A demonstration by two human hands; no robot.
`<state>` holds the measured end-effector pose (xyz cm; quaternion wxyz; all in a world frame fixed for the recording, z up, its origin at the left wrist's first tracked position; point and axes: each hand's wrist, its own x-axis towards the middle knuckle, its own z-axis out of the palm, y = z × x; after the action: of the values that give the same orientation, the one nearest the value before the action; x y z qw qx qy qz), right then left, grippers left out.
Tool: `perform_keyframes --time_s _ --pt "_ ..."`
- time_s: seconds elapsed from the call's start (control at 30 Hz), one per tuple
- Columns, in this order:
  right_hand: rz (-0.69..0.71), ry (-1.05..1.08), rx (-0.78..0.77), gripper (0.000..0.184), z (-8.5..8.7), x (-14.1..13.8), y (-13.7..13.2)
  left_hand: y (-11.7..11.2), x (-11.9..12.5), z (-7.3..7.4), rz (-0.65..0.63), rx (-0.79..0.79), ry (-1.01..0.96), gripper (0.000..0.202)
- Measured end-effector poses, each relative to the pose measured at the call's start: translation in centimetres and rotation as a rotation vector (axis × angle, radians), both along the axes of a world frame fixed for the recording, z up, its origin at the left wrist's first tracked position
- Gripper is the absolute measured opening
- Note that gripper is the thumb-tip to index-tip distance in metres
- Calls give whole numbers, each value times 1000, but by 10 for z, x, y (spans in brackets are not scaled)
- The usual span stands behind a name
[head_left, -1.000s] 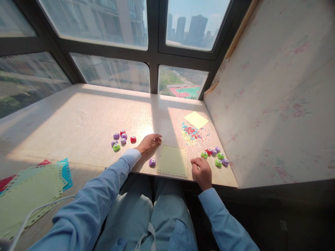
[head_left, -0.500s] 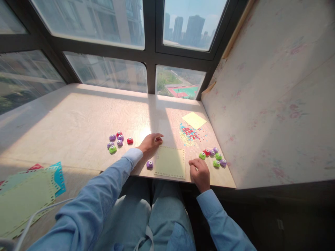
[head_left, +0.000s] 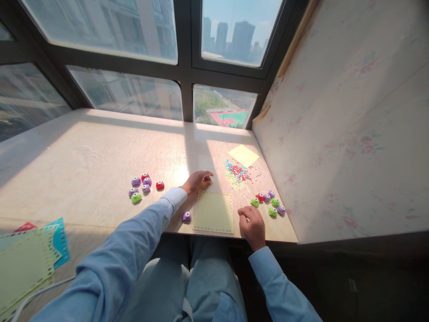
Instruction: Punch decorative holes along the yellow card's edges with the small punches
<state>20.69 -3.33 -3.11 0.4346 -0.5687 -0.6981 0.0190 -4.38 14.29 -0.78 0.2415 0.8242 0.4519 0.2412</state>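
A pale yellow sheet of paper (head_left: 213, 213) with a row of punched holes along its edges lies before me on the sill-like table. Just past its upper left corner is my left hand (head_left: 197, 182), index finger stretched out and the others bent, holding nothing I can see. My right hand (head_left: 253, 226) rests beside the sheet's right edge, fingers curled in; what is inside them, if anything, is hidden. One purple craft punch (head_left: 187, 217) stands left of the sheet. To the right hand's far right are several green, red and purple punches (head_left: 272, 212).
Red, blue and yellow paper bits (head_left: 237, 173) lie scattered beyond the sheet, near a small yellow paper (head_left: 244, 155). Several more punches (head_left: 146, 188) stand to the left. Coloured punched sheets (head_left: 27, 268) and a white cable (head_left: 43, 290) are lower left. A wall (head_left: 335, 134) bounds the right.
The view has shifted a little, so things sit slightly further left. My left hand has moved a short way right over the table. My right hand keeps its place beside the sheet.
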Motion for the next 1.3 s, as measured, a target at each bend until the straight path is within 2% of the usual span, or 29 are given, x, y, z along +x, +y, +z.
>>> perform_keyframes --time_s 0.23,0.43,0.57,0.77,0.93,1.07,1.17,1.3 --pt "-13 12 -12 24 0 -2 0 14 27 -1 -110 39 -9 29" --pt "-22 10 -8 25 0 -2 0 22 45 -2 -188 13 -53 28" --pt "-25 3 11 25 0 -1 0 23 32 1 -151 20 -165 32" --pt "-23 -1 19 25 0 0 1 11 -17 14 4 42 -163 23" --pt "-20 12 0 23 1 1 1 -25 -48 31 178 -141 -285 29" --pt "-6 20 -28 22 1 3 1 -79 -59 43 314 -181 -445 33" --pt "-14 22 -45 22 1 4 1 -126 -62 40 340 -181 -457 39" --pt "-22 17 -51 22 1 4 2 -167 -65 21 207 -55 -291 52"
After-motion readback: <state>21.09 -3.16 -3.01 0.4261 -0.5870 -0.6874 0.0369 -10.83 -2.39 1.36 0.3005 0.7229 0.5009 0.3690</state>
